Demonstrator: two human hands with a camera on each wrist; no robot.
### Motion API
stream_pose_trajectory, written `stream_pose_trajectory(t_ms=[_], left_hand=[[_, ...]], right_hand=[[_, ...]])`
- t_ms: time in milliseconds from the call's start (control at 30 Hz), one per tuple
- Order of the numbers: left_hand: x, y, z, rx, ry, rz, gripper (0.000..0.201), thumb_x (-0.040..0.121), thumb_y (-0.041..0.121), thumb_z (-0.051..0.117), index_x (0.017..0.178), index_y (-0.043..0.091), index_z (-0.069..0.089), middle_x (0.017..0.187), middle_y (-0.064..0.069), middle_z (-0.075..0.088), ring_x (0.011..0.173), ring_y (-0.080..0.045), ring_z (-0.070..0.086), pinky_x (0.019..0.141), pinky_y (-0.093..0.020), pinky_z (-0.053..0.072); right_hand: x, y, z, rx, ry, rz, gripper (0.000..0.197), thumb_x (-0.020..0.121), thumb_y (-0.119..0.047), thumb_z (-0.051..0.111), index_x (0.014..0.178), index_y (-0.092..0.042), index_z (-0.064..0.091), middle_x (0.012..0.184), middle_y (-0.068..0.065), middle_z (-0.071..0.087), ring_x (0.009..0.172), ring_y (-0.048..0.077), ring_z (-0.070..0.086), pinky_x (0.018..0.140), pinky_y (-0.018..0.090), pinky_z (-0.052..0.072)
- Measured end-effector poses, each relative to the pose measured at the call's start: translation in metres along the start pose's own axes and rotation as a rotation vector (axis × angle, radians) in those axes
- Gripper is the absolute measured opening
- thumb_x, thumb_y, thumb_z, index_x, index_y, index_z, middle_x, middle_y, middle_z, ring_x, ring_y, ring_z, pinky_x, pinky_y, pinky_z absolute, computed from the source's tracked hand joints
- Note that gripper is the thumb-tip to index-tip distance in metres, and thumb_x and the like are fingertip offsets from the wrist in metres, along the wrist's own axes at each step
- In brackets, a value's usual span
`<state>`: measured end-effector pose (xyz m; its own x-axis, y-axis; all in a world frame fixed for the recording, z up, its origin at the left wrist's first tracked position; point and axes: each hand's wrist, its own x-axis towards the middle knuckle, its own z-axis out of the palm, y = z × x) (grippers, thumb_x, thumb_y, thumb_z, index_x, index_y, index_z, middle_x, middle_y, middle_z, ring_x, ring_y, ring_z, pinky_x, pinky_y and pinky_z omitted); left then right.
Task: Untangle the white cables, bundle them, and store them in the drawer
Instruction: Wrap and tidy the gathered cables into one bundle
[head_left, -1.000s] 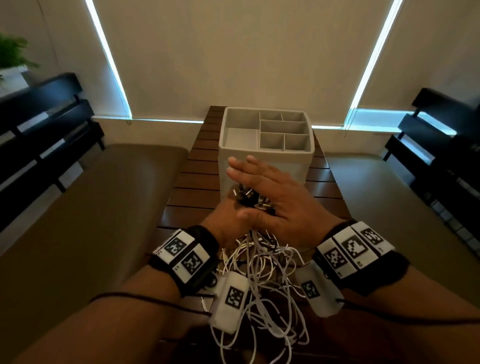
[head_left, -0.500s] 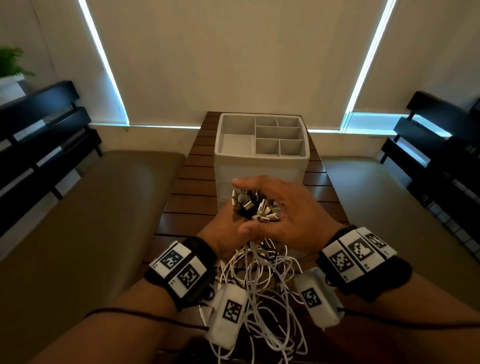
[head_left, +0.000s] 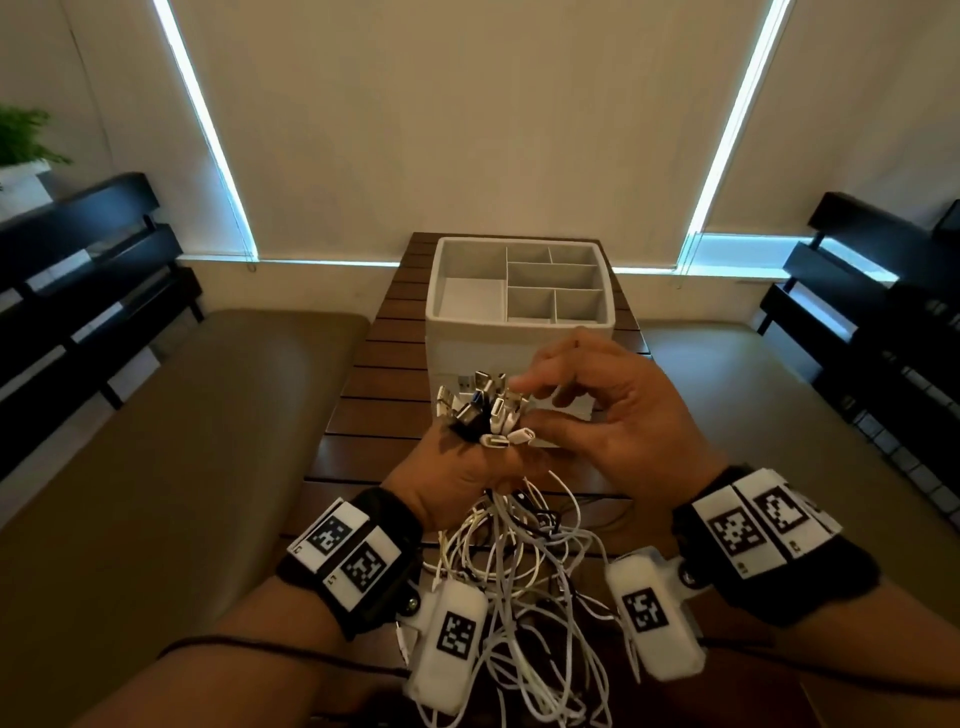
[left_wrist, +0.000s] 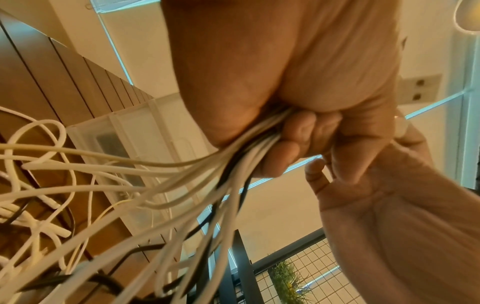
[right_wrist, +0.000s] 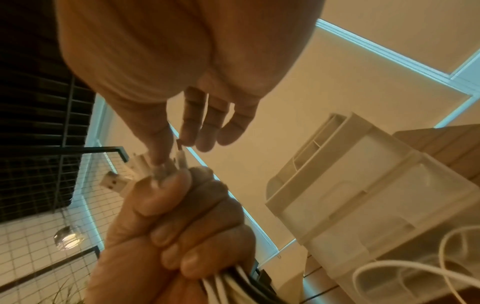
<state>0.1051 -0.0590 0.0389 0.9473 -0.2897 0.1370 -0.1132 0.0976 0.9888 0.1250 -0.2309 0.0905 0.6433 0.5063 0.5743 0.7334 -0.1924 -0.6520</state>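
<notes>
The left hand (head_left: 457, 475) is fisted round a bunch of white cables (head_left: 519, 561), their plugs (head_left: 485, 410) sticking up above the fist and the loose lengths trailing in a tangle onto the wooden bench (head_left: 374, 395). The right hand (head_left: 613, 415) pinches one plug tip between thumb and forefinger. The white drawer unit (head_left: 519, 332) stands just behind.

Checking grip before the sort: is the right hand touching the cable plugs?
Touching. The right wrist view shows right hand fingertips on the plugs above the left hand.

Only square coded markers on the wristbands (head_left: 358, 556); no legible words.
</notes>
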Motion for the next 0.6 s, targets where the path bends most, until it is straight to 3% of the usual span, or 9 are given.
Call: stream_pose_trajectory(t_ms=[67,100,167,233,433,600], left_hand=[[0.000,0.003,-0.002,0.066,0.011,-0.014,0.031,0.072,0.019,0.078,0.098,0.008,0.066,0.089,-0.013,0.068,0.084,-0.027,0.064,0.074,-0.045,0.054],[0.000,0.005,-0.003,0.115,0.009,-0.015,0.028,0.073,0.019,0.078,0.097,0.010,0.066,0.088,-0.009,0.068,0.082,-0.026,0.064,0.074,-0.040,0.054],[0.001,0.007,-0.004,0.167,-0.004,-0.004,0.021,0.080,0.006,0.075,0.091,0.018,0.062,0.077,0.010,0.069,0.072,-0.008,0.064,0.065,-0.021,0.052],[0.002,0.012,-0.001,0.201,-0.043,0.023,0.034,0.081,-0.006,0.070,0.091,0.024,0.058,0.072,0.021,0.067,0.068,0.003,0.062,0.061,-0.013,0.048],[0.008,0.008,0.000,0.366,0.008,0.082,0.033,0.079,-0.004,0.074,0.086,0.026,0.062,0.074,0.014,0.070,0.070,-0.001,0.065,0.066,-0.018,0.051],[0.009,0.003,-0.001,0.422,0.062,0.106,0.030,0.077,0.000,0.077,0.081,0.027,0.065,0.077,0.005,0.070,0.074,-0.009,0.068,0.071,-0.030,0.056]], right_hand=[[0.004,-0.004,-0.004,0.000,-0.077,0.014,0.022,0.082,-0.017,0.068,0.104,-0.013,0.070,0.104,0.003,0.060,0.098,0.012,0.058,0.080,0.016,0.047],[0.006,-0.007,-0.006,-0.011,-0.111,0.045,0.019,0.085,-0.017,0.066,0.104,-0.015,0.071,0.107,0.000,0.059,0.101,0.010,0.057,0.083,0.015,0.046],[0.011,-0.013,-0.010,-0.047,-0.146,0.111,0.015,0.088,-0.017,0.064,0.101,-0.019,0.072,0.106,-0.004,0.058,0.099,0.008,0.057,0.082,0.015,0.047],[0.019,-0.019,-0.012,-0.140,-0.172,0.123,0.013,0.087,-0.024,0.067,0.097,-0.022,0.073,0.096,-0.007,0.058,0.089,0.008,0.058,0.074,0.016,0.047],[0.042,-0.034,-0.011,-0.518,-0.408,0.128,0.012,0.081,-0.036,0.068,0.090,-0.028,0.071,0.085,-0.015,0.051,0.076,0.004,0.052,0.064,0.018,0.039],[0.048,-0.039,-0.009,-0.585,-0.469,0.154,0.014,0.081,-0.041,0.067,0.088,-0.029,0.068,0.088,-0.014,0.051,0.074,0.003,0.050,0.061,0.015,0.034]])
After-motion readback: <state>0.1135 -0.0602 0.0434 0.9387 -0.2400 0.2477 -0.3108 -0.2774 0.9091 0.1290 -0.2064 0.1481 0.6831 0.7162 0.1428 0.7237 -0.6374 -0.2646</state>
